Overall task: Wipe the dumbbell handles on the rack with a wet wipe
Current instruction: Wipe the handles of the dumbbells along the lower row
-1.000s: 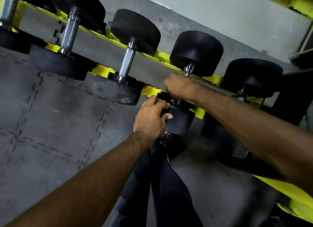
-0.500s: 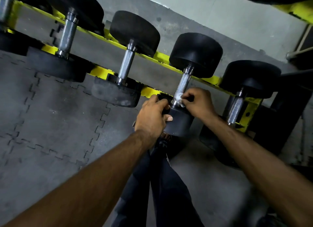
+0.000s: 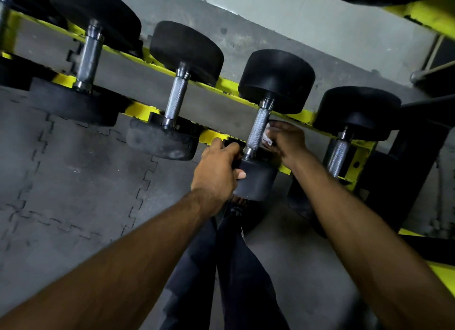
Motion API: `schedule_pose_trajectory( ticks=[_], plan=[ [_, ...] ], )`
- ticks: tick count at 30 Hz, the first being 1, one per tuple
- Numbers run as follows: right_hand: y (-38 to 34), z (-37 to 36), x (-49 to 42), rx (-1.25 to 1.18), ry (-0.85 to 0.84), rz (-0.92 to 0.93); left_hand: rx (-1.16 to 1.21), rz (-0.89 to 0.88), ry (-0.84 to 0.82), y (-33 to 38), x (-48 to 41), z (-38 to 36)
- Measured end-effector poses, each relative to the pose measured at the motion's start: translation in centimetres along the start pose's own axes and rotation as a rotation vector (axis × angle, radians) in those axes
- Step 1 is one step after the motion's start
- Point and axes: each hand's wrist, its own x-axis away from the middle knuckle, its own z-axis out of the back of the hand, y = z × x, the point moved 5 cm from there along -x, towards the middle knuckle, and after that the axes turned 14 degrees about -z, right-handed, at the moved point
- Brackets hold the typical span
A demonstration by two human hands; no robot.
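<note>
Several black dumbbells with knurled steel handles rest across the yellow rack (image 3: 216, 135). My left hand (image 3: 218, 167) grips the near head (image 3: 257, 179) of the third dumbbell. Its handle (image 3: 257, 130) is fully bare. My right hand (image 3: 286, 140) is just right of that handle, fingers closed on a crumpled white wet wipe (image 3: 267, 137) that sits beside the steel, close to it or just touching. The fourth dumbbell's handle (image 3: 338, 155) lies further right, the second dumbbell's handle (image 3: 176, 99) to the left.
Grey interlocking floor mats (image 3: 73, 194) lie under and left of the rack. My dark trouser legs (image 3: 221, 268) stand below the hands. An upper yellow rack rail (image 3: 423, 12) crosses the top right, and a black frame post (image 3: 416, 172) stands at right.
My right hand came off the handle's top, slid down it with the wipe, and now sits just right of the handle. The left hand kept its grip on the dumbbell head.
</note>
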Motion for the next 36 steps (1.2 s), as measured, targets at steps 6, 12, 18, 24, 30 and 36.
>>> schedule_pose_trajectory(
  ticks=[6,12,18,24,30,36],
  plan=[
    [2.6,0.4,0.5,0.283,-0.137,-0.101,-0.002,-0.015,0.002,-0.1,0.0,-0.1],
    [0.0,0.7,-0.3,-0.083,-0.185,-0.041,-0.001,-0.028,-0.009,-0.2,-0.1,0.1],
    [1.9,0.5,0.1,0.444,-0.102,-0.011,-0.014,-0.042,-0.016,0.0,-0.2,0.2],
    [-0.5,0.9,0.9,0.154,0.044,0.196,-0.004,-0.034,-0.006,-0.2,-0.2,0.1],
    [-0.7,-1.3,4.0,1.047,-0.053,0.972,0.009,-0.045,0.002,-0.1,-0.2,0.2],
    [-3.8,-4.7,3.2,1.387,0.307,0.996,0.025,-0.048,0.024,-0.1,0.1,0.1]
  ],
)
